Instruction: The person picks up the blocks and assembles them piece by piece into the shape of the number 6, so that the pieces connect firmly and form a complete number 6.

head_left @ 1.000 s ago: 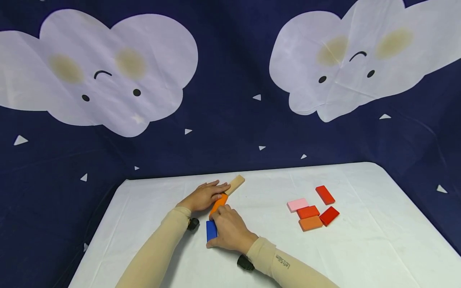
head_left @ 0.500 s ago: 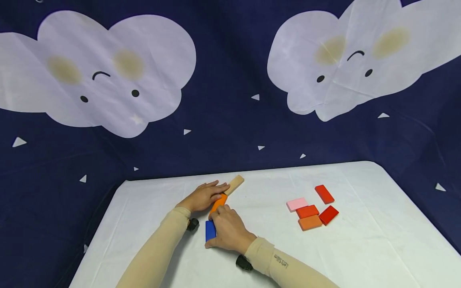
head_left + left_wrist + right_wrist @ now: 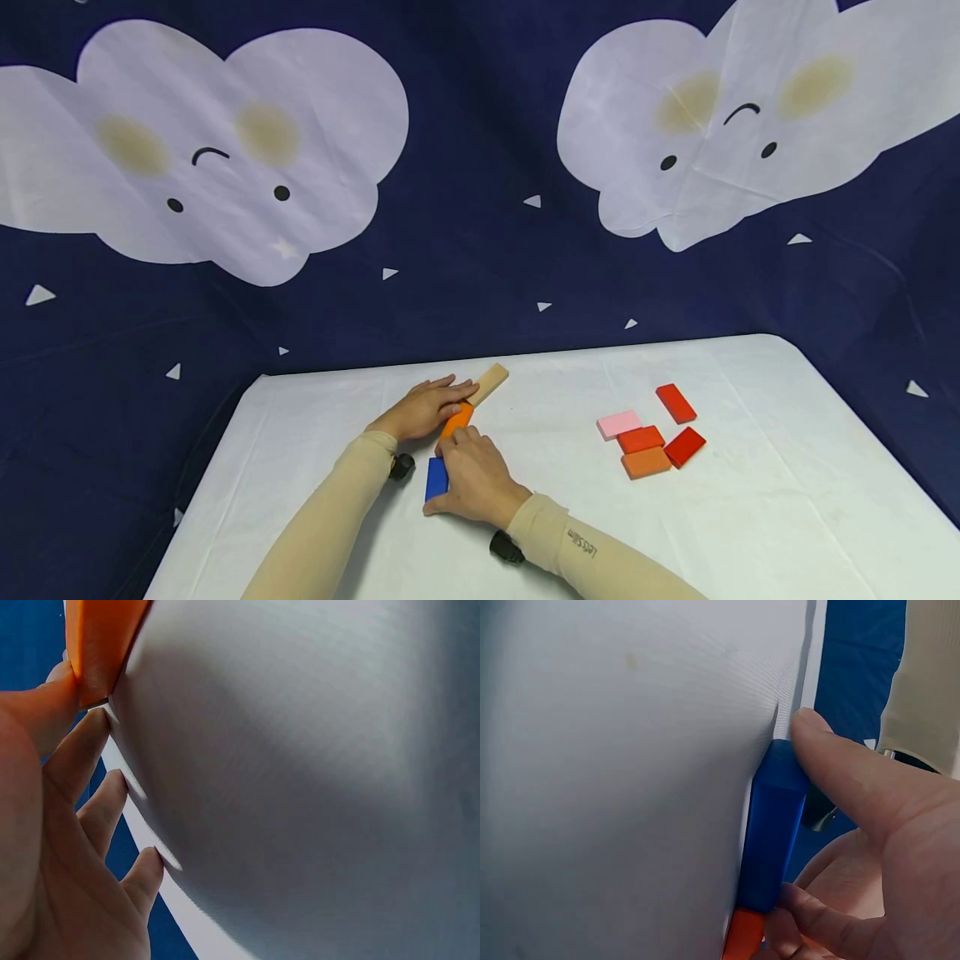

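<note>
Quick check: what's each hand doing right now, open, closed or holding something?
Left hand: open, straight fingers resting on the orange block.
Right hand: pinching the blue block between thumb and fingers.

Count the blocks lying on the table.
8. Three in a line under the hands: wood block, orange block, blue block. Five grouped apart: pink, red-orange, light orange, two red. The hands may hide more.

Blue block (image 3: 437, 478) abutting orange block (image 3: 457, 419)
</note>
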Available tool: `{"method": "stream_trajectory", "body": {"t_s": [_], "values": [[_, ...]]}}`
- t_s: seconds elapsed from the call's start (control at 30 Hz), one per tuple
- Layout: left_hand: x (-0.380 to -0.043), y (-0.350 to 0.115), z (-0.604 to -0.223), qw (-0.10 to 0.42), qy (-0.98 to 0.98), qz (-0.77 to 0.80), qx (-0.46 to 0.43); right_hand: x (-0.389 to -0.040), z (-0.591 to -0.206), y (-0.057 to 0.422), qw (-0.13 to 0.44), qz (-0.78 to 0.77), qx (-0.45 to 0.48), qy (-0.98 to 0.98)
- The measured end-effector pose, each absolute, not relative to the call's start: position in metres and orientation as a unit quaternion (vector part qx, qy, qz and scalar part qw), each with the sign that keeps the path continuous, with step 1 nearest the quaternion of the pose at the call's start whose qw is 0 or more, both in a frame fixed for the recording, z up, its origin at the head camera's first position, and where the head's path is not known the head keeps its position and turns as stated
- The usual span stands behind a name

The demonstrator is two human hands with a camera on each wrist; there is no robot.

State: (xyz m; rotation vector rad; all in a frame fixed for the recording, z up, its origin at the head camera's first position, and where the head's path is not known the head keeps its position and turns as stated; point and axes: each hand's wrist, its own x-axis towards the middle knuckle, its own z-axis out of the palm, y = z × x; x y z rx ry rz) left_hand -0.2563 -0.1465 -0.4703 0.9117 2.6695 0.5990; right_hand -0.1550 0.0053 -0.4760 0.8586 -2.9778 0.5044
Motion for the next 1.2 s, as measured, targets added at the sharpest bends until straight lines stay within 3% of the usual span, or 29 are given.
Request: {"method": "stream_trajectory", "body": {"t_s": [0.43, 0.87, 1.2], "values": [[-0.255, -0.147, -0.470, 0.123, 0.918, 0.206, 0.315, -0.150, -0.462, 0.031, -0.006, 0.250, 0.267, -0.931], [-0.256, -0.145, -0.470, 0.133, 0.926, 0.198, 0.292, -0.146, -0.443, 0.104, 0.068, 0.328, 0.213, -0.918], [-0.256, -0.146, -0.472, 0.132, 0.926, 0.195, 0.295, -0.147, -0.451, 0.162, 0.112, 0.328, 0.149, -0.926]]}}
